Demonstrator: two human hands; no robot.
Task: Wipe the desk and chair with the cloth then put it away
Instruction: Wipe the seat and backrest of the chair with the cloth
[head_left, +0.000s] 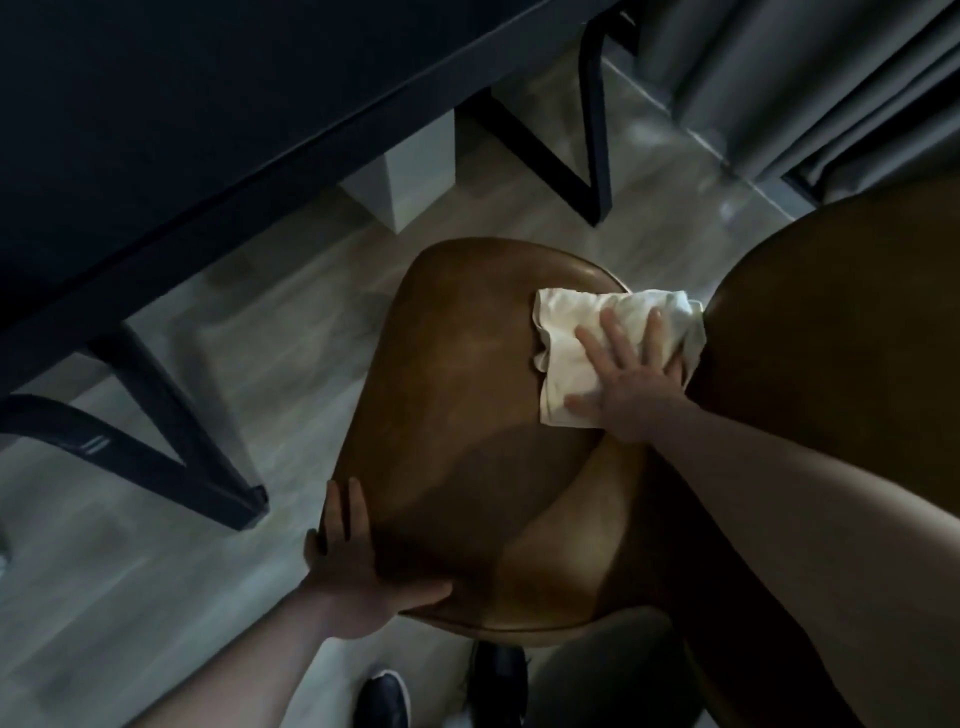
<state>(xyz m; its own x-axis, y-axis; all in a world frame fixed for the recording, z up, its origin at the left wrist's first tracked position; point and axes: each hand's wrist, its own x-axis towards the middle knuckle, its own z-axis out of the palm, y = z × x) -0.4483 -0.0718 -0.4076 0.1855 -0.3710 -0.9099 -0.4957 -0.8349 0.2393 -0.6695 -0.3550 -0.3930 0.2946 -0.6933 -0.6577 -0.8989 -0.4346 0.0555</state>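
A brown leather chair seat (457, 405) fills the middle of the view, with its backrest (841, 332) rising at the right. A white cloth (582, 332) lies flat on the far right part of the seat, next to the backrest. My right hand (628, 379) presses down on the cloth with spread, straight fingers. My left hand (353, 561) grips the near left edge of the seat, thumb on top and fingers along the rim. The dark desk (171, 119) stretches across the upper left.
Black angled desk legs (182, 441) stand on the pale wood floor at left and at the top middle (587, 156). Grey curtains (810, 73) hang at the upper right. A white block (410, 176) sits under the desk. A dark shoe (382, 701) shows at the bottom.
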